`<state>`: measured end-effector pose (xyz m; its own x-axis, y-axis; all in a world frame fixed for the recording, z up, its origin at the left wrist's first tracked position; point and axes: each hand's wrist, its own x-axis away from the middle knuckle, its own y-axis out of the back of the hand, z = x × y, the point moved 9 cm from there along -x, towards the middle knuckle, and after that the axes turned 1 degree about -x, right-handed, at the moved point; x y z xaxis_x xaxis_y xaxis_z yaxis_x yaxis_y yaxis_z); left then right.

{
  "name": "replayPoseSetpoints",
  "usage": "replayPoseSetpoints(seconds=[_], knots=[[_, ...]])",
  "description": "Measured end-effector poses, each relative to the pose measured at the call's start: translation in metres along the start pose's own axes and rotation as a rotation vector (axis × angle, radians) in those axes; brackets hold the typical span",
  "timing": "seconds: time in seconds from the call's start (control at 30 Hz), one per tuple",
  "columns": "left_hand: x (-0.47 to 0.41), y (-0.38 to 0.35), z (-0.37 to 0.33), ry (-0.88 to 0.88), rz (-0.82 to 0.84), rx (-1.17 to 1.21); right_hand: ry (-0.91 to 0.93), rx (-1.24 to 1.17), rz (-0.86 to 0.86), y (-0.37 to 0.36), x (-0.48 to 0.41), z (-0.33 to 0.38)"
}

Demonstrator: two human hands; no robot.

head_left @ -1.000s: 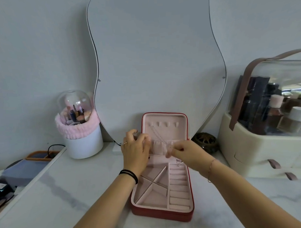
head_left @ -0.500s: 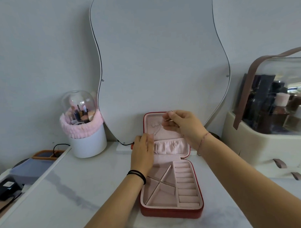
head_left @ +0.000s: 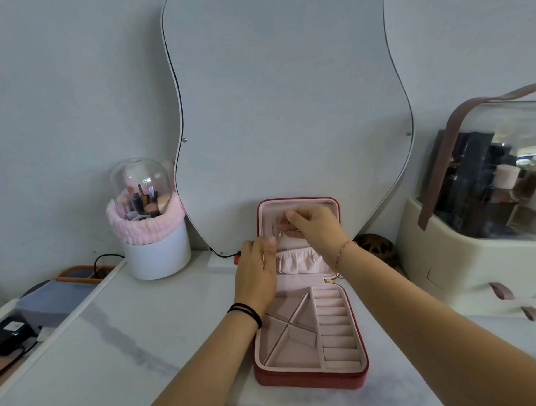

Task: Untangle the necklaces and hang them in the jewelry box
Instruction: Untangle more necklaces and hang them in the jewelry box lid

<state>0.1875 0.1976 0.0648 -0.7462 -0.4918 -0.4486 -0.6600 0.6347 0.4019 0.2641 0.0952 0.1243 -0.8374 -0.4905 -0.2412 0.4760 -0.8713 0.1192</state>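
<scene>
Head view: within the last second the right hand (head_left: 318, 231) has risen from the gathered pocket (head_left: 299, 262) to the top of the upright lid (head_left: 297, 203), where the hooks sit. Its thumb and forefinger pinch the upper end of a thin necklace (head_left: 277, 233), whose chain is faint against the lining. The left hand (head_left: 255, 273) has stayed at the lid's left edge, fingers curled round it; whether it also holds the chain cannot be told. This looks like the hanging step for this necklace, with the untangling likely done.

The jewelry box (head_left: 309, 379) lies open on the surface (head_left: 129, 344), lid at the back edge against the mirror (head_left: 288, 111). Its divided compartments (head_left: 286, 329) and ring rolls (head_left: 338, 331) show only pink lining. Toward the back left corner a domed brush holder (head_left: 157, 249) carries makeup brushes (head_left: 142, 201). At the right edge a clear-lidded organizer (head_left: 445, 257) holds bottles (head_left: 502, 176).
</scene>
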Motion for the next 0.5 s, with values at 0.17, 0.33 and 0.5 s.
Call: replayPoseSetpoints(seconds=[0.17, 0.33, 0.5], knots=[[0.002, 0.002, -0.003, -0.006, -0.007, 0.013, -0.031, 0.144, 0.009, 0.009, 0.011, -0.013], [0.003, 0.003, 0.001, -0.040, 0.038, 0.001, -0.064, 0.213, 0.012, 0.057, 0.041, -0.005], [0.011, 0.013, -0.025, -0.138, -0.043, -0.135, -0.146, 0.576, 0.060, 0.124, 0.105, -0.013]])
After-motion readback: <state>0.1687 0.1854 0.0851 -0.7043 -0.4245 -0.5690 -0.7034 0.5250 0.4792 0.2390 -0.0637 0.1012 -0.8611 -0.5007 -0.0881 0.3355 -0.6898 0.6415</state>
